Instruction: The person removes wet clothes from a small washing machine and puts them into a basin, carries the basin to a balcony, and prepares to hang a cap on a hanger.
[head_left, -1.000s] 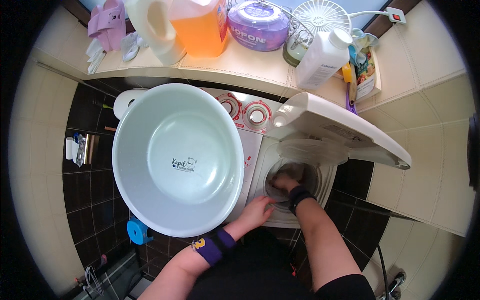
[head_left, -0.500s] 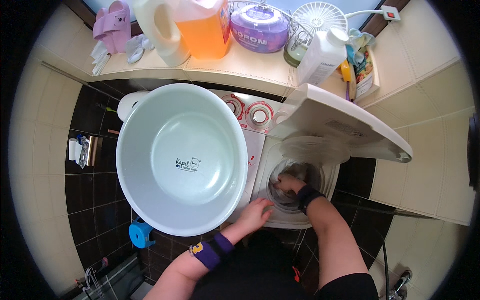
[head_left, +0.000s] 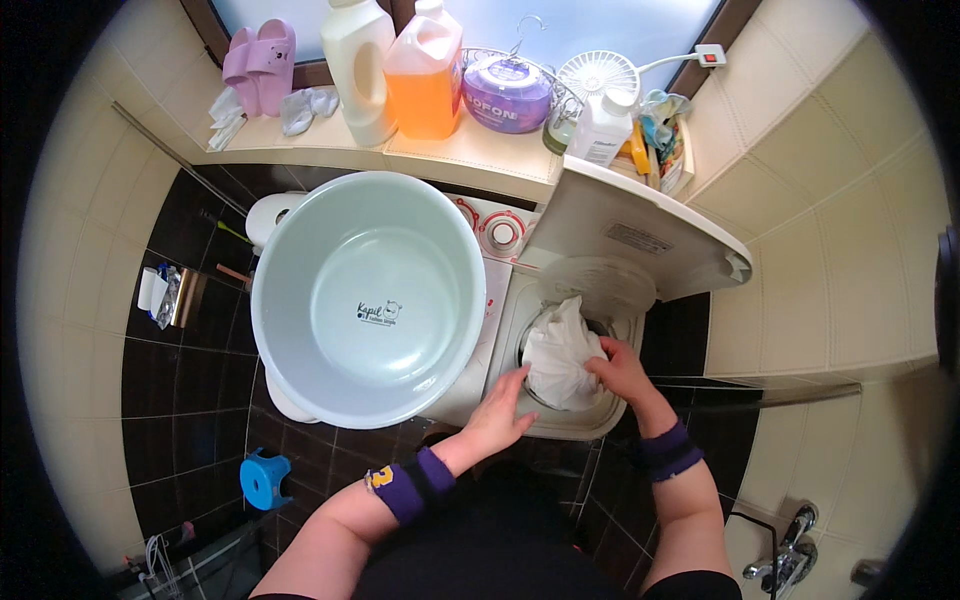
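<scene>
A bunched white cloth (head_left: 562, 352) rises out of the round tub opening of the washing machine (head_left: 606, 420). My right hand (head_left: 622, 372) grips the cloth at its right side, fingers closed on the fabric. My left hand (head_left: 496, 414) is open at the cloth's lower left, thumb apart from the fingers. Its fingertips come up to the cloth's edge; whether they touch it I cannot tell. Behind the cloth, the clear inner cover (head_left: 600, 280) and the pale outer lid (head_left: 690, 240) stand raised. The cloth hides most of the opening.
A large pale blue basin (head_left: 330, 260) rests on the machine's left part, beside the control knobs (head_left: 502, 232). Bottles, including an orange liquid jug (head_left: 424, 95), and a small white fan (head_left: 598, 75) line the ledge (head_left: 480, 165). A blue stool (head_left: 264, 480) stands lower left.
My right hand has come up out of the tub with the white cloth. My left hand has shifted slightly, up to the cloth's left side. The view has also shifted.
</scene>
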